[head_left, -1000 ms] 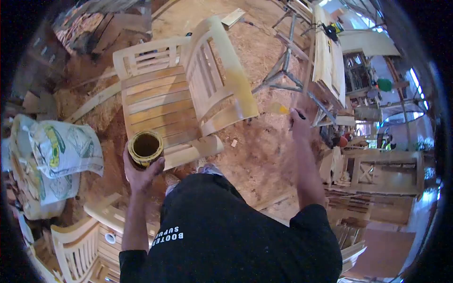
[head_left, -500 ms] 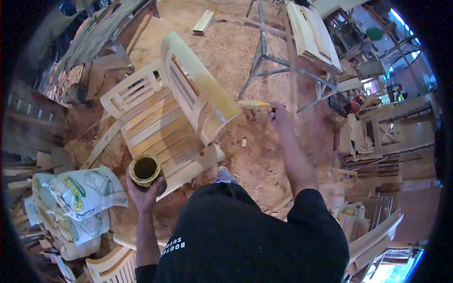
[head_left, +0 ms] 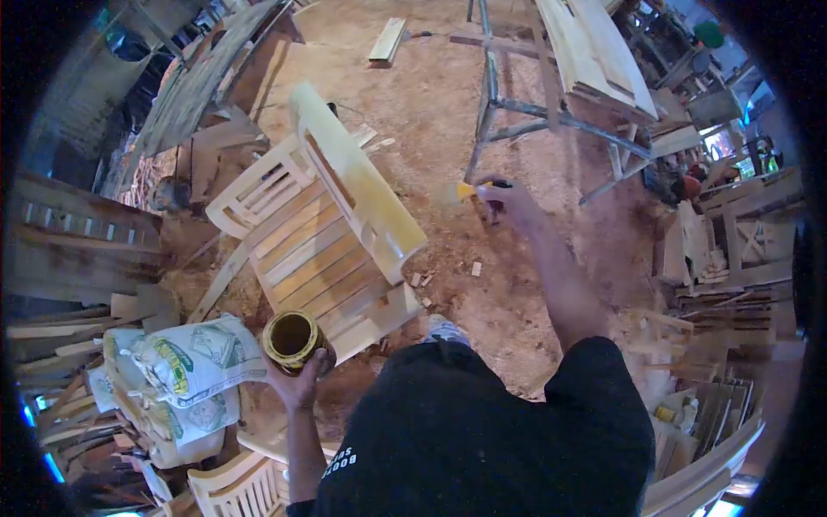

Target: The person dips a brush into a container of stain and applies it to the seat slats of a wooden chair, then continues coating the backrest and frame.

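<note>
A head-worn camera looks down past a dark shirt (head_left: 482, 431) at a pale wooden chair (head_left: 366, 181) on a dusty, reddish-brown floor (head_left: 448, 112). The left hand (head_left: 297, 388) holds up an open can (head_left: 291, 364), its mouth upward and its rim coated yellow; the fingers wrap around its side, with the thumb at the right. The can appears in front of the chair's near armrest (head_left: 379, 322); whether they touch is unclear. The right hand (head_left: 506, 196) is out over the floor to the right of the chair, its fingers closed around the handle of a brush (head_left: 466, 190) with a yellow band and blurred bristles pointing left. What has just changed is the brush's place: half a second ago its tip lay right by the corner of the chair's broad top rail (head_left: 379, 202), and now there is a visible gap between them. So the bristles appear to be off the wood at this moment. The rail's near end looks yellower and glossier than its far end. White printed sacks (head_left: 198, 358) slump left of the can, and a trestle (head_left: 517, 108) bearing boards (head_left: 594, 52) stands beyond the brush.
</note>
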Tool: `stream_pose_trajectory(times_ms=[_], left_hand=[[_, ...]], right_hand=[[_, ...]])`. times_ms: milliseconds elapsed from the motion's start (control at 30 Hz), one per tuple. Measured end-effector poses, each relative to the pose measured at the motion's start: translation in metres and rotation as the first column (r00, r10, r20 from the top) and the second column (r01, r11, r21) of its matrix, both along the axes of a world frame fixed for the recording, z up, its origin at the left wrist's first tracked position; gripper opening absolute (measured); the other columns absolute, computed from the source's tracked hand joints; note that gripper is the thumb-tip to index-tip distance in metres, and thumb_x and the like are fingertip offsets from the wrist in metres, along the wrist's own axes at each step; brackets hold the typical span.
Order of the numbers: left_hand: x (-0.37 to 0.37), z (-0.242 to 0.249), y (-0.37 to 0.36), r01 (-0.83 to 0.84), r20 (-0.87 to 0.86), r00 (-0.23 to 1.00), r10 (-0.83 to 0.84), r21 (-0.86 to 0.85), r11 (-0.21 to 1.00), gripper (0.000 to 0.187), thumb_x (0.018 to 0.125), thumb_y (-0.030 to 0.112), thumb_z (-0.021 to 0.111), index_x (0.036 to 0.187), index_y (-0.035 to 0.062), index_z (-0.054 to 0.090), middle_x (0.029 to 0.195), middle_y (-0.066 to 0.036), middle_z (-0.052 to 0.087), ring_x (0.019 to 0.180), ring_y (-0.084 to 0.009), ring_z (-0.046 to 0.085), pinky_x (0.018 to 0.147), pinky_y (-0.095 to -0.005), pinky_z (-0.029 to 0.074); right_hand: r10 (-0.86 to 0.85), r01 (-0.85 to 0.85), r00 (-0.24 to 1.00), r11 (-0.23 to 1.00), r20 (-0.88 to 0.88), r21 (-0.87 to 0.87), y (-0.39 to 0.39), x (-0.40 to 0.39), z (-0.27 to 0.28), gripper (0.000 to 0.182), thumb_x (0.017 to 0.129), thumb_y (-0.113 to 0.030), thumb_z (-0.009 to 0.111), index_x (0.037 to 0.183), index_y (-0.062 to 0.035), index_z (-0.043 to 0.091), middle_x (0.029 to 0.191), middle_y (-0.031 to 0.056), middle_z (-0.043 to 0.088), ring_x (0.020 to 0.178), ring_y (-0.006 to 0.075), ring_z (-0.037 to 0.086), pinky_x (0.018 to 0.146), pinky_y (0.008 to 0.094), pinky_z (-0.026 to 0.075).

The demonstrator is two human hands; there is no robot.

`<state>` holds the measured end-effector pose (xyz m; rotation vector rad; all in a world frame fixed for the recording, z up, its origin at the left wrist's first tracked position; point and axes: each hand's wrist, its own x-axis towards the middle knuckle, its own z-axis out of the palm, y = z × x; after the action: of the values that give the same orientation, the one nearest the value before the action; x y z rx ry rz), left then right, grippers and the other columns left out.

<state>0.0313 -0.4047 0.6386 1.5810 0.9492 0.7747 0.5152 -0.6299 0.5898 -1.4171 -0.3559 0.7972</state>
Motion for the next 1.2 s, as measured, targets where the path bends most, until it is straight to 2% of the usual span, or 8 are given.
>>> stream_pose_trajectory(times_ms=[200, 500, 600, 700, 833, 867, 1033, 1200], left_hand=[[0.012, 0.015, -0.020, -0.017, -0.125, 0.992, 0.019, 0.018, 1.000, 0.096, 0.070, 0.006, 0.093, 0.149, -0.0004, 0.039, 0.138, -0.014, 0.057, 0.123, -0.0259, 0.058, 0.109, -0.0403, 0.046], [0.017, 0.012, -0.032, -0.124, -0.114, 0.985, 0.127, 0.030, 0.992, 0.093, 0.065, 0.011, 0.097, 0.142, -0.0003, 0.046, 0.130, -0.012, 0.060, 0.119, -0.0244, 0.060, 0.106, -0.0394, 0.048], [0.017, 0.016, -0.036, -0.114, -0.175, 0.976, 0.129, 0.096, 0.989, 0.095, 0.065, 0.013, 0.097, 0.143, -0.0007, 0.045, 0.130, -0.012, 0.059, 0.118, -0.0246, 0.060, 0.106, -0.0392, 0.048], [0.021, 0.019, -0.042, -0.126, -0.183, 0.973, 0.138, 0.072, 0.989, 0.097, 0.065, 0.012, 0.097, 0.144, -0.0003, 0.043, 0.132, -0.013, 0.059, 0.119, -0.0246, 0.060, 0.106, -0.0392, 0.048], [0.029, 0.029, -0.046, -0.114, -0.226, 0.965, 0.133, 0.096, 0.989, 0.099, 0.065, 0.011, 0.097, 0.147, 0.0002, 0.041, 0.133, -0.013, 0.058, 0.120, -0.0250, 0.060, 0.107, -0.0388, 0.048], [0.031, 0.031, -0.045, -0.109, -0.243, 0.961, 0.133, 0.110, 0.988, 0.100, 0.064, 0.011, 0.097, 0.147, 0.0003, 0.042, 0.133, -0.014, 0.059, 0.120, -0.0251, 0.060, 0.107, -0.0387, 0.048], [0.040, 0.029, -0.038, -0.103, -0.286, 0.951, 0.114, 0.053, 0.993, 0.098, 0.064, 0.012, 0.097, 0.146, 0.0001, 0.044, 0.131, -0.014, 0.060, 0.120, -0.0253, 0.060, 0.106, -0.0389, 0.048], [0.035, 0.005, -0.025, -0.060, -0.242, 0.967, 0.074, 0.065, 0.996, 0.097, 0.064, 0.015, 0.098, 0.144, 0.0007, 0.045, 0.130, -0.014, 0.060, 0.120, -0.0259, 0.060, 0.106, -0.0402, 0.048]], right_hand=[[0.249, -0.132, 0.932, 0.910, 0.264, -0.392, 0.043, 0.019, 0.037, 0.045, 0.093, -0.046, 0.076, 0.078, -0.0047, 0.069, 0.061, 0.0024, 0.059, 0.051, 0.0118, 0.056, 0.046, 0.0313, 0.045], [0.230, -0.178, 0.957, 0.947, 0.175, -0.268, 0.177, 0.050, -0.045, 0.054, 0.095, -0.051, 0.070, 0.070, -0.0032, 0.067, 0.063, 0.0081, 0.067, 0.048, 0.0177, 0.062, 0.046, 0.0356, 0.048], [0.056, -0.026, 0.985, 0.983, 0.163, -0.180, 0.227, 0.070, -0.059, 0.051, 0.097, -0.046, 0.069, 0.074, -0.0013, 0.068, 0.066, 0.0102, 0.068, 0.048, 0.0178, 0.063, 0.044, 0.0355, 0.050], [-0.214, 0.212, 0.975, 0.976, -0.054, -0.040, 0.270, 0.083, -0.088, 0.044, 0.099, -0.038, 0.069, 0.077, 0.0000, 0.067, 0.067, 0.0101, 0.068, 0.047, 0.0175, 0.062, 0.043, 0.0352, 0.050], [-0.270, 0.324, 0.927, 0.927, -0.262, 0.191, 0.248, 0.053, -0.056, 0.042, 0.099, -0.035, 0.069, 0.074, -0.0009, 0.064, 0.064, 0.0086, 0.065, 0.049, 0.0175, 0.062, 0.048, 0.0343, 0.051], [-0.206, 0.209, 0.974, 0.978, -0.091, 0.021, 0.230, 0.040, -0.053, 0.039, 0.098, -0.032, 0.070, 0.074, -0.0022, 0.065, 0.061, 0.0070, 0.063, 0.048, 0.0166, 0.061, 0.046, 0.0330, 0.049], [-0.257, 0.267, 0.955, 0.962, -0.147, 0.054, 0.157, -0.017, -0.053, 0.036, 0.095, -0.030, 0.073, 0.072, -0.0037, 0.064, 0.059, 0.0047, 0.061, 0.045, 0.0148, 0.057, 0.042, 0.0319, 0.045], [-0.311, 0.305, 0.946, 0.949, -0.087, -0.078, 0.126, 0.017, -0.072, 0.039, 0.093, -0.034, 0.072, 0.068, -0.0058, 0.062, 0.058, 0.0051, 0.062, 0.045, 0.0151, 0.058, 0.040, 0.0328, 0.044]])
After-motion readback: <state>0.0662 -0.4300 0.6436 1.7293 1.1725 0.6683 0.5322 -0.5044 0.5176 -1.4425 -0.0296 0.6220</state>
